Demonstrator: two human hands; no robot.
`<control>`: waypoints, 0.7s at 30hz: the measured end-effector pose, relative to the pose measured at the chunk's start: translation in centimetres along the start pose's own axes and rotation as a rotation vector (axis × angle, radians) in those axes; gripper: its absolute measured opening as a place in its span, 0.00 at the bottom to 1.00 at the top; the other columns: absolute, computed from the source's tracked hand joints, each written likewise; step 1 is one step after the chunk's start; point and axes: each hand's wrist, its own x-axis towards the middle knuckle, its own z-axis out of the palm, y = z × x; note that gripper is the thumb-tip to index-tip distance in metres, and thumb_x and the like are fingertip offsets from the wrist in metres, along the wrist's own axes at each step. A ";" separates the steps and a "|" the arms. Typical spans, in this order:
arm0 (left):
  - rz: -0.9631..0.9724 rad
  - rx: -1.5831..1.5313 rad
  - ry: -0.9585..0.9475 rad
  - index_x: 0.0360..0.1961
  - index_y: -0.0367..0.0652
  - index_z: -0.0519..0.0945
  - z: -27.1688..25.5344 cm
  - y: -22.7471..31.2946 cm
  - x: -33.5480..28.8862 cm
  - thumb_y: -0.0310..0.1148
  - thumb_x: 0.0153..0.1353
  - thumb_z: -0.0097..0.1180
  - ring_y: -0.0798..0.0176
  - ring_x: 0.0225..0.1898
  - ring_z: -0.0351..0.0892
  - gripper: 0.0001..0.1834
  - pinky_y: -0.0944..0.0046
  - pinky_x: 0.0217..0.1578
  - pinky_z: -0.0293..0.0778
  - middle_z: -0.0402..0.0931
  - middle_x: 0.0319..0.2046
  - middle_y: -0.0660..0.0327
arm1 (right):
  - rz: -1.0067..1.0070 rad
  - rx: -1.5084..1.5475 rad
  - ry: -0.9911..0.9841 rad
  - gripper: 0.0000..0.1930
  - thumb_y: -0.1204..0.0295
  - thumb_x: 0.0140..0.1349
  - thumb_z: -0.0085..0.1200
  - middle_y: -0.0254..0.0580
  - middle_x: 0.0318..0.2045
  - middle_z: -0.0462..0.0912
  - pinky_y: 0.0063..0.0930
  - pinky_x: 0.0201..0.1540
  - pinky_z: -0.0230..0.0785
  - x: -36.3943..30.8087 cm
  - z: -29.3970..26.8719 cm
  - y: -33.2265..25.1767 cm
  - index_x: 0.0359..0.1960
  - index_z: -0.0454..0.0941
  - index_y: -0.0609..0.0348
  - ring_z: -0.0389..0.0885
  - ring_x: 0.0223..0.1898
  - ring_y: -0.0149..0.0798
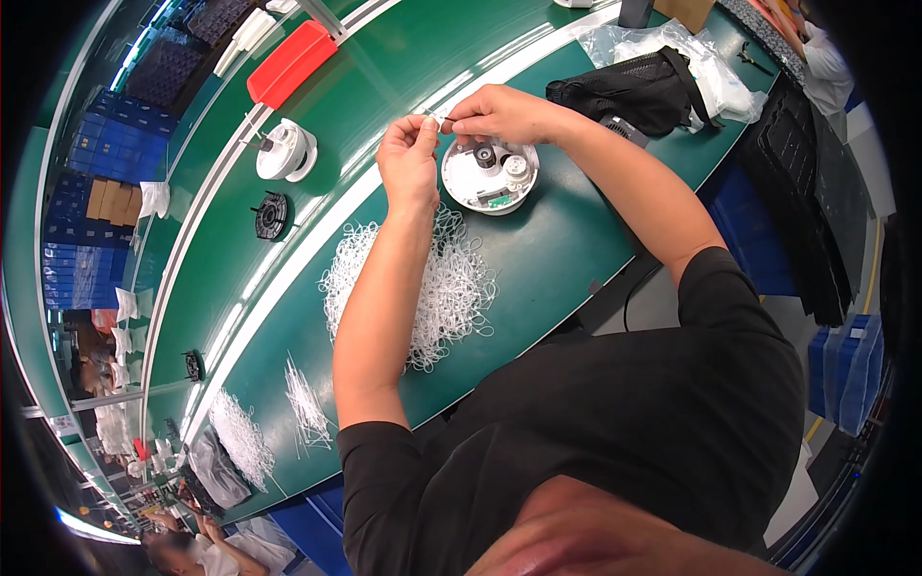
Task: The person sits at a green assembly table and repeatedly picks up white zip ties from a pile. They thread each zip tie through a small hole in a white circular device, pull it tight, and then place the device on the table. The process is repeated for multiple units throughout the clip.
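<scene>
My left hand [409, 161] and my right hand [504, 115] meet above the far side of the work table, thumbs and fingers pinched together. Between the fingertips shows a bit of a thin white cable tie [441, 123], mostly hidden by the fingers. Just under my right hand sits a round white device housing [467, 192], its inside showing a dark cylinder, a white round part and a small green board. A large heap of looped white cable ties [451, 298] lies beneath and beside my left forearm.
Straight white ties lie in a small bundle [305, 405] and a larger pile [240, 442] at the lower left. On the green conveyor belt stand another white housing [284, 152] and a black round part [273, 217]. A red bin [292, 65] and black mesh bag [624, 94] are farther off.
</scene>
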 end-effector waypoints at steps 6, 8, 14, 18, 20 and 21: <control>-0.040 -0.106 0.028 0.37 0.38 0.78 0.2 0.1 0.1 0.29 0.65 0.60 0.73 0.27 0.71 0.06 0.72 0.29 0.67 0.79 0.30 0.64 | -0.002 -0.047 0.003 0.15 0.68 0.68 0.53 0.37 0.33 0.86 0.25 0.41 0.74 0.1 0.2 -0.2 0.50 0.81 0.64 0.80 0.34 0.27; -0.032 -0.088 0.041 0.37 0.38 0.78 0.2 0.1 -0.1 0.29 0.65 0.60 0.73 0.27 0.71 0.06 0.72 0.29 0.66 0.79 0.30 0.64 | -0.008 -0.064 0.007 0.14 0.68 0.68 0.53 0.37 0.33 0.85 0.24 0.41 0.73 0.0 0.3 -0.3 0.49 0.81 0.64 0.80 0.34 0.27; -0.012 0.021 -0.011 0.37 0.38 0.78 0.2 0.3 -0.6 0.29 0.65 0.60 0.73 0.28 0.71 0.06 0.73 0.29 0.67 0.78 0.29 0.64 | -0.012 -0.068 0.016 0.14 0.68 0.69 0.52 0.37 0.32 0.85 0.24 0.41 0.73 0.0 0.3 -0.2 0.49 0.81 0.65 0.79 0.33 0.27; -0.037 0.003 -0.004 0.37 0.39 0.78 -0.3 0.2 -0.6 0.29 0.65 0.59 0.73 0.28 0.70 0.05 0.72 0.29 0.66 0.77 0.28 0.66 | -0.002 -0.023 0.025 0.15 0.68 0.69 0.51 0.37 0.32 0.85 0.24 0.41 0.73 -0.1 0.4 -0.1 0.50 0.81 0.64 0.79 0.33 0.27; -0.087 -0.016 -0.017 0.37 0.39 0.78 -0.5 0.5 -0.5 0.30 0.66 0.58 0.73 0.28 0.71 0.05 0.72 0.29 0.66 0.77 0.29 0.65 | 0.003 -0.013 0.032 0.15 0.68 0.69 0.51 0.37 0.32 0.85 0.24 0.40 0.73 0.0 0.4 0.1 0.50 0.81 0.64 0.78 0.33 0.27; -0.112 -0.026 -0.023 0.37 0.39 0.78 -0.5 0.6 -0.5 0.30 0.66 0.57 0.73 0.28 0.72 0.05 0.73 0.29 0.67 0.78 0.30 0.64 | 0.006 -0.008 0.035 0.15 0.68 0.69 0.51 0.37 0.33 0.85 0.24 0.40 0.72 0.1 0.4 0.2 0.51 0.81 0.63 0.78 0.33 0.27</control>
